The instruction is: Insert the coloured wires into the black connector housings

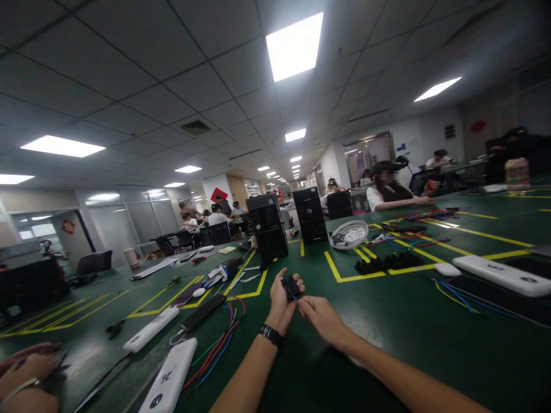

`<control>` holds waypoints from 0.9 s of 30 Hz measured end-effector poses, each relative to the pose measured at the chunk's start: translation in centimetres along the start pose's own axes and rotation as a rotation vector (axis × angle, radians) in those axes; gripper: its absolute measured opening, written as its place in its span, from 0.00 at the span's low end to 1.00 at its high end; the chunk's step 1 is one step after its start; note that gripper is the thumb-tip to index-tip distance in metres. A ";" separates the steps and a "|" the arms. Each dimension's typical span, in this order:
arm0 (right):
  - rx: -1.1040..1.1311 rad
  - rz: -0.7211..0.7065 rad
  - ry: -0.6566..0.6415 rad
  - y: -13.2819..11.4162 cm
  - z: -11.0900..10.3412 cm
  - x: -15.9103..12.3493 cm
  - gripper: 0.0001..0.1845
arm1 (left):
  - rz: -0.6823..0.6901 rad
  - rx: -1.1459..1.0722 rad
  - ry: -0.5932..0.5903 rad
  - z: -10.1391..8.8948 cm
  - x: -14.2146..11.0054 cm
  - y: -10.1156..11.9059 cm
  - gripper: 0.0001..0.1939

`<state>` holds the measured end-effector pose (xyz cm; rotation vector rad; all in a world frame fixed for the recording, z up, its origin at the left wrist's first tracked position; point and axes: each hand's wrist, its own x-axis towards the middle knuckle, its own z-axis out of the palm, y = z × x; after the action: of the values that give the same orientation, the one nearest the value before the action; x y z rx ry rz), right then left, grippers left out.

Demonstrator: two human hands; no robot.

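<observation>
My left hand (279, 304), wearing a dark wristband, is raised over the green table with its fingers curled round a small black part (293, 285). What kind of part it is, I cannot make out. A short bit of blue wire (295, 298) shows at its lower side. Close by on the right, my right hand (323, 320) is closed in a pinch, its fingertips touching or nearly touching the part where the blue wire runs. The wire's end is hidden by the fingers. Red, green and blue loose wires (218, 351) lie to the left of my left forearm.
White power banks (170, 376) and a black bar (203, 312) lie at left; another white power bank (501, 275) is at right. Black boxes (269, 229) and a white basket (349, 234) stand ahead. A co-worker's hands (30, 370) are at lower left. Another person (390, 189) sits across the table.
</observation>
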<state>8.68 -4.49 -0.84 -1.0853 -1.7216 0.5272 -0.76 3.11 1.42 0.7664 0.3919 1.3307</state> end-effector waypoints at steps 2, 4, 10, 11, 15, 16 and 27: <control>0.011 0.029 0.019 -0.2 0.0 -0.1 0.19 | 0.057 0.043 0.007 0.1 -0.1 0.0 0.14; 0.017 0.055 0.026 -0.5 0.5 -0.3 0.19 | 0.193 0.138 0.013 0.0 -0.2 -0.1 0.12; 0.061 0.074 0.026 -1.2 1.4 -0.5 0.19 | 0.481 0.402 -0.055 -1.0 -0.3 -0.1 0.11; 0.086 0.089 0.022 -1.2 1.1 -0.4 0.19 | 0.511 0.427 -0.069 -1.1 -0.2 0.1 0.11; 0.214 0.137 0.019 -0.9 0.2 -0.2 0.19 | 0.577 0.451 -0.109 -0.5 -0.3 0.8 0.11; 0.233 0.137 0.017 -0.7 0.1 -0.2 0.19 | 0.564 0.415 -0.103 -0.3 -0.4 0.8 0.11; 0.200 0.136 -0.004 -0.8 0.3 0.2 0.19 | 0.426 0.293 -0.035 0.1 -0.4 0.5 0.13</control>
<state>8.10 -4.65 -0.23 -1.0612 -1.5680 0.7702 -1.13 2.71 1.79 1.1633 0.4152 1.6749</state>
